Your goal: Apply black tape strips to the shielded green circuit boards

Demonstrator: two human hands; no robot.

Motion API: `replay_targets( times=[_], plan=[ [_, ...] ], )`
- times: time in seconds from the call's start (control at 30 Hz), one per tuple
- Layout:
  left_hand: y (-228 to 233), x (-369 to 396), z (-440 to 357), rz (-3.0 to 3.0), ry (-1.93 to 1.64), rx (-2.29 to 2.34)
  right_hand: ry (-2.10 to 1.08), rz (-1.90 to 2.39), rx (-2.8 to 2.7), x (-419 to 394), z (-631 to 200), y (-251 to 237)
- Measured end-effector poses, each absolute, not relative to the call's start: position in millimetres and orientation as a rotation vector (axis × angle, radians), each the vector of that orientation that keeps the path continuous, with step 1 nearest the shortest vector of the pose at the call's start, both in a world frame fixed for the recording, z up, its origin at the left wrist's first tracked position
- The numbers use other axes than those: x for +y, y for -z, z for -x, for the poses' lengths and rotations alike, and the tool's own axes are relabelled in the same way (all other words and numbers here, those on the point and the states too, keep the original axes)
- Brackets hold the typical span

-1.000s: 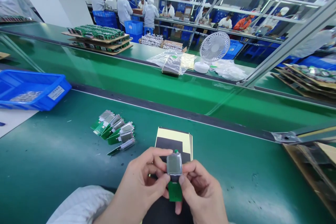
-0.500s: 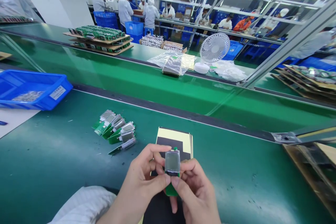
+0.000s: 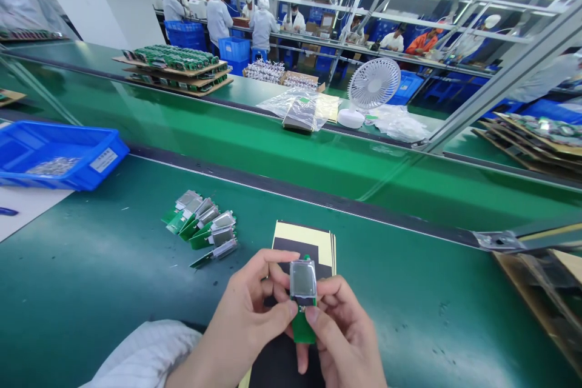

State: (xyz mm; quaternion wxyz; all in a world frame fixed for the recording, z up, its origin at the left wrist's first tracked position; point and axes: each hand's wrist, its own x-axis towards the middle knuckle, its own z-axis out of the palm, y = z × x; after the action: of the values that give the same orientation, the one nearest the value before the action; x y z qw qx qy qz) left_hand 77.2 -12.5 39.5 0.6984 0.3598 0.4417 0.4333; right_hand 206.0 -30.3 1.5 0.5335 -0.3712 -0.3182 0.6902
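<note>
Between my two hands is a small green circuit board with a grey display screen on its upper part. My left hand grips its left side, the index finger reaching to the top corner and the thumb on the lower front. From the right, my right hand pinches the edge, its thumb just below the screen. Beneath them lies a stack of black and cream sheets, partly covered by my hands. Several similar boards with screens lie in an overlapping group to the left.
A blue bin with small parts stands at left on white paper, near a pen. Beyond the green divider are stacked boards, a white fan and plastic bags. Cardboard trays sit at right. Co-workers are farther back.
The screen's lower edge has lifted slightly, and more of the green board shows below it. My thumbs have spread a little apart. The view has shifted slightly.
</note>
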Motion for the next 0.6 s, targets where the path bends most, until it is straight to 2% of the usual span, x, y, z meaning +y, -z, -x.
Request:
replay_targets(
  times=[0.47, 0.6],
  plan=[
    [-37, -17, -80, -0.829, -0.982, 0.952, -1.491, 1.012, -0.791, -32, -202, -7],
    [-37, -17, -81, -0.824, -0.977, 0.952, -1.574, 0.952, -0.787, -31, -205, -10]
  ],
)
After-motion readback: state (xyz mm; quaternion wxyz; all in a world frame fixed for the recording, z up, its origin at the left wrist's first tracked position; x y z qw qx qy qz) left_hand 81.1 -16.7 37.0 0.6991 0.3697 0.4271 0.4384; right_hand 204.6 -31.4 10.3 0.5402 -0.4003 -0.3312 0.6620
